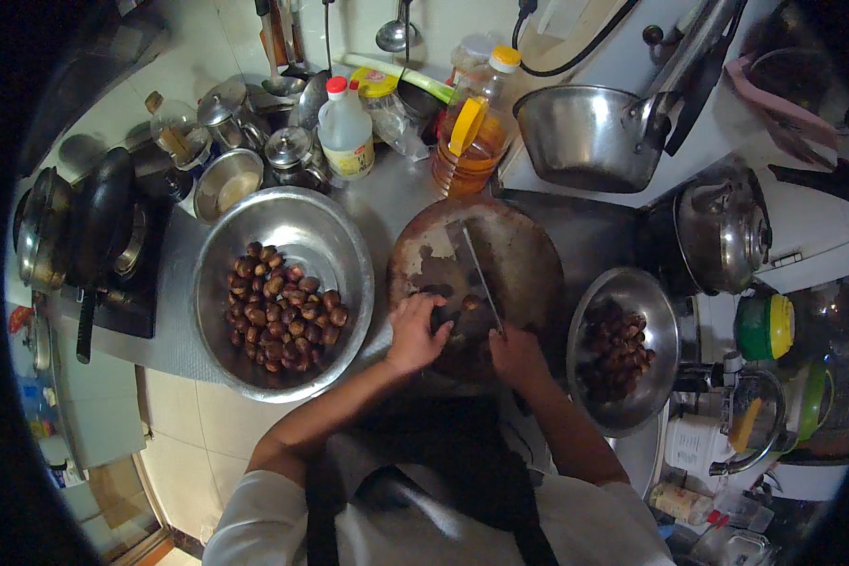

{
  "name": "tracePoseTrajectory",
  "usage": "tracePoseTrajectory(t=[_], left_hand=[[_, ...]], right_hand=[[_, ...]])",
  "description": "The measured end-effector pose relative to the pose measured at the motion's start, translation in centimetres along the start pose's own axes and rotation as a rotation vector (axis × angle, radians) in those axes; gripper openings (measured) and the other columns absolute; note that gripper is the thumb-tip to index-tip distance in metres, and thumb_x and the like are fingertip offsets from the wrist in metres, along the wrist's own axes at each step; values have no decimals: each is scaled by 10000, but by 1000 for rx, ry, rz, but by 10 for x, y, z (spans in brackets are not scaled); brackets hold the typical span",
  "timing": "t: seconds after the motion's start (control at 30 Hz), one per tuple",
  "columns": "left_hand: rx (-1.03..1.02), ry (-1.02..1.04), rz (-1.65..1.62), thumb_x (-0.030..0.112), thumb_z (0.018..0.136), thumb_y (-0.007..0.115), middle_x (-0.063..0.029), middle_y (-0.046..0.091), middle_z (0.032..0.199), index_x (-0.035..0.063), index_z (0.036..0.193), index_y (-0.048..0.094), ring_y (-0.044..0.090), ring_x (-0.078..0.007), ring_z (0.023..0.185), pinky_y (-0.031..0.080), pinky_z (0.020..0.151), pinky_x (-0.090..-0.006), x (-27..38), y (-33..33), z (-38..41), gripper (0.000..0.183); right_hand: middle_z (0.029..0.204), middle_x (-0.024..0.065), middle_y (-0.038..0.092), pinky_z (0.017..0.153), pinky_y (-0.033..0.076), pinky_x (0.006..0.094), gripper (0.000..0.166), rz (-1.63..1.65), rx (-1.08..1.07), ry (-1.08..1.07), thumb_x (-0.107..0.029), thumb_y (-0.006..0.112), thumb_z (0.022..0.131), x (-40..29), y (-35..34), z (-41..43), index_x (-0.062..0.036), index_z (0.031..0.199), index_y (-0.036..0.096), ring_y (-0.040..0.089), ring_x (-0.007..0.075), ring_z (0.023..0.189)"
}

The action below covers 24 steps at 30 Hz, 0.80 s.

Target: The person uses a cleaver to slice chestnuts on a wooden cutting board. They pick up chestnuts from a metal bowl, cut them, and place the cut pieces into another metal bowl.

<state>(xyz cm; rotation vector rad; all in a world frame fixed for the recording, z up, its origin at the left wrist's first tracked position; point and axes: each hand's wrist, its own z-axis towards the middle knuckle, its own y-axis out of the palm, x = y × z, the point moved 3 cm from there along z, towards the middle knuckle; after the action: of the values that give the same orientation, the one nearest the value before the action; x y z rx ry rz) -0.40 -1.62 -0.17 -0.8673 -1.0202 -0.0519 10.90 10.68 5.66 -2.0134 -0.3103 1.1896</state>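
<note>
A round, worn chopping board (pixel 530 262) lies in front of me. My right hand (pixel 520 357) grips the handle of a cleaver (pixel 480 272), its blade on edge over the board. One chestnut (pixel 471 303) sits just left of the blade. My left hand (pixel 419 332) rests at the board's left edge, fingers apart; whether it holds anything cannot be told. To the left stands a large steel bowl (pixel 216 233) with many brown chestnuts (pixel 283 311). A smaller steel bowl (pixel 661 297) with more chestnuts (pixel 615 350) is on the right.
Behind the board stand an oil bottle (pixel 470 141), a white jug (pixel 347 134) and a steel pot (pixel 587 138). A lidded pot (pixel 725 233) and a faucet (pixel 757 460) are at right. A black pan (pixel 102 219) is on the stove at left.
</note>
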Motion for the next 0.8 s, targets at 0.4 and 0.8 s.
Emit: tracePoseTrajectory(t=[0.4,0.8], left_hand=[[4,50,-70,169,666,665,-77,521,986,112,985,507,468,-291,933,354,769,-393,-4,10,8,361],[-109,-142,-446,61,738,609,-97,576,872,42,1006,501,539,-251,869,423,761,-312,-8,22,19,289]], right_hand=[[853,268,560,707,418,502,331,18,67,23,-268,395,833,18,8,-6,11,957,523,532,448,770],[591,68,534,457,426,282,234,485,46,260,-193,451,831,19,-3,-24,-13,952,539,523,150,477]])
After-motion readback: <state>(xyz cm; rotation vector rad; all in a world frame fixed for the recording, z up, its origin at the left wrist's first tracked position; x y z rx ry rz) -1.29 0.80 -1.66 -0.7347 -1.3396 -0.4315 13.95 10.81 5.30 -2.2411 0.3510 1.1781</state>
